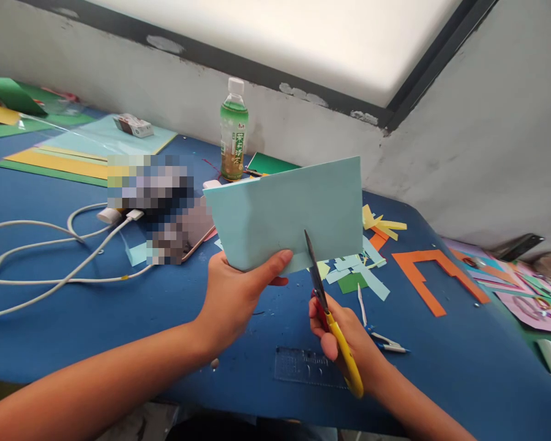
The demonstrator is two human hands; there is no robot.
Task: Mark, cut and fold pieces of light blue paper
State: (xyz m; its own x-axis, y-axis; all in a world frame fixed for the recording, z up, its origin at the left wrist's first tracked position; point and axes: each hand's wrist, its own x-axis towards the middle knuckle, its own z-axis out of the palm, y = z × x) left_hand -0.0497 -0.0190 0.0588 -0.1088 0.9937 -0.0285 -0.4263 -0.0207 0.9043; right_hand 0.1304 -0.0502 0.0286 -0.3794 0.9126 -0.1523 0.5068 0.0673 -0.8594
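Note:
A light blue sheet of paper [289, 208] is held up above the table, its lower left edge pinched by my left hand [245, 291], thumb in front. My right hand [344, 334] grips a pair of scissors [324, 300] with yellow and red handles. The dark blades point up at the lower edge of the sheet, right of my left thumb, and one blade lies in front of the paper. Whether the paper is between the blades is hard to see. Below my right hand a clear ruler [310, 366] lies on the blue table [133, 331].
Paper scraps [360, 269] and an orange paper frame piece [434, 269] lie to the right, near a compass [388, 344]. At the back stands a drink bottle [234, 131]. A white cable [68, 282] loops on the left, below stacked coloured sheets [59, 162].

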